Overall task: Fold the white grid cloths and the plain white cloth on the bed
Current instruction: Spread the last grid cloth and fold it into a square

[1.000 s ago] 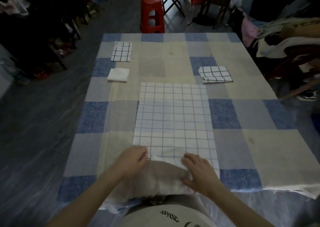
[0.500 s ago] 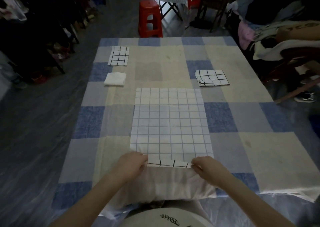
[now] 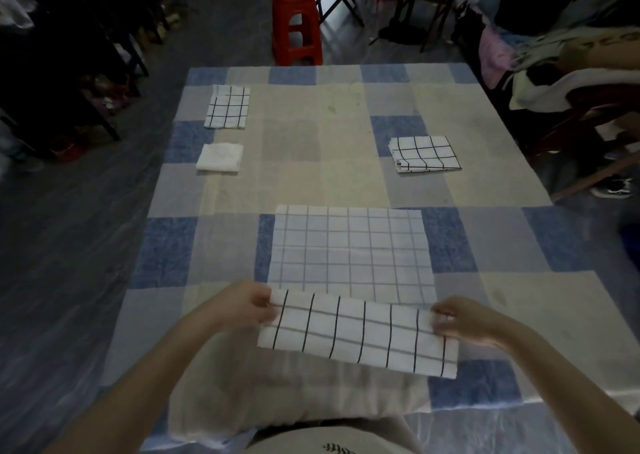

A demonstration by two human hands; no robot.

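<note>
Both hands' grip (image 3: 349,315) on grid cloth (image 3: 349,263)

On the checked bed cover (image 3: 346,135), the left hand (image 3: 242,306) and right hand (image 3: 464,320) each pinch a near corner of the large grid cloth (image 3: 349,246), whose near edge is lifted and turned over toward the far side. 2 folded grid cloths lie beyond, one far left (image 3: 227,106) and one on the right (image 3: 423,153). A folded plain white cloth (image 3: 220,157) sits just nearer than the left one, and a red stool (image 3: 296,24) stands past the bed.

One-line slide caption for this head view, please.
Both hands, left hand and right hand, pinch the near edge of the large white grid cloth, lifting it over the checked blue-and-cream bedspread.
</note>
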